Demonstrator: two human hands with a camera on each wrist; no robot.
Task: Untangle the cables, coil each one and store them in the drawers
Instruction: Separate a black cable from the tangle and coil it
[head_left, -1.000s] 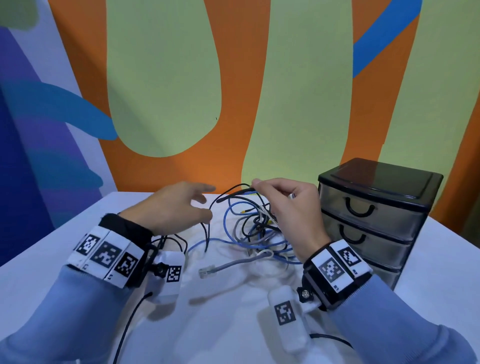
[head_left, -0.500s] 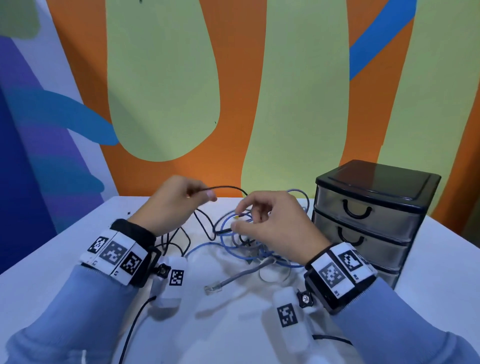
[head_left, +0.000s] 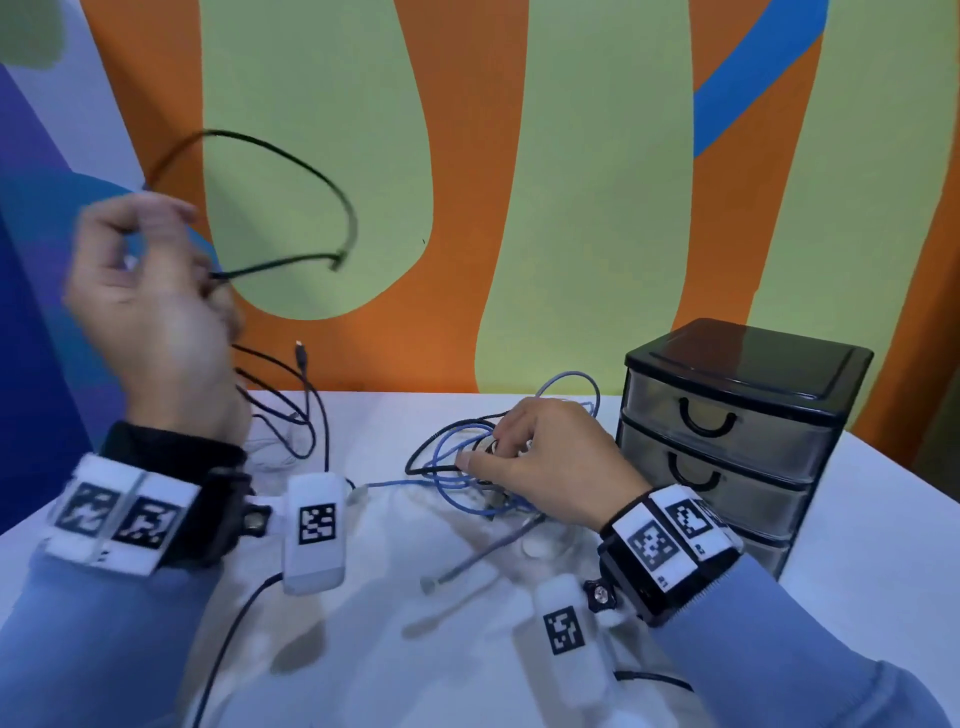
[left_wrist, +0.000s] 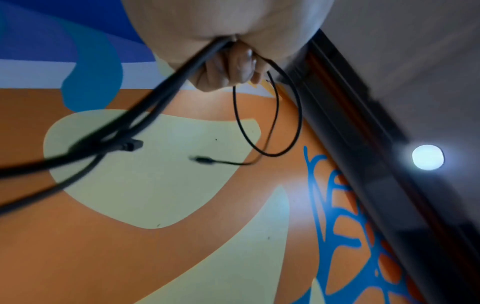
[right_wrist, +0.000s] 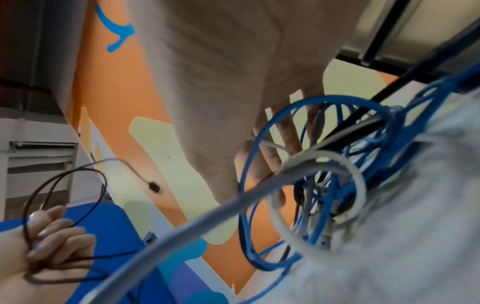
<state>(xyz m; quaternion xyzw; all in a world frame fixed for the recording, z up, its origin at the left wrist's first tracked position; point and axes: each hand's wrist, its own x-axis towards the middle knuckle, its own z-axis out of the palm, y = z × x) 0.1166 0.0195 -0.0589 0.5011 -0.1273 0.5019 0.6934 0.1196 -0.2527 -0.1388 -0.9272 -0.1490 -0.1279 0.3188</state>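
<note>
On the white desk (head_left: 519, 649), head view: left hand (head_left: 150, 312), raised above the desk's left side, blurred, fingers curled round a black cable (head_left: 291, 156). One length of it arcs up before the painted wall (head_left: 571, 182) and ends free in the air; other lengths hang from the hand to the desk, one plug (head_left: 301, 354) standing up among them. Right hand (head_left: 545, 462), low on the desk, fingers curled into the tangle (head_left: 467, 467) of blue, grey and black cables, gripping part of it; which strand cannot be told. A grey cable (head_left: 483, 551) runs from the tangle toward the viewer, its plug on the desk. Drawers (head_left: 727, 441): dark unit just right of the right hand, three fronts visible, all closed.

Left wrist view: left hand (left_wrist: 228, 67), grip closed on the black cable (left_wrist: 259, 144), several strands leaving the fist; one loop hangs below, two plugs dangle free. Wall (left_wrist: 155, 257) behind.

Right wrist view: right hand (right_wrist: 233, 92), fingers (right_wrist: 270, 156) threaded among the loops, a blue cable (right_wrist: 249, 164) ringed round them. Grey cable (right_wrist: 182, 232) crosses the foreground, blurred. Left hand (right_wrist: 52, 242) at lower left, clenched round the black cable (right_wrist: 101, 181).
</note>
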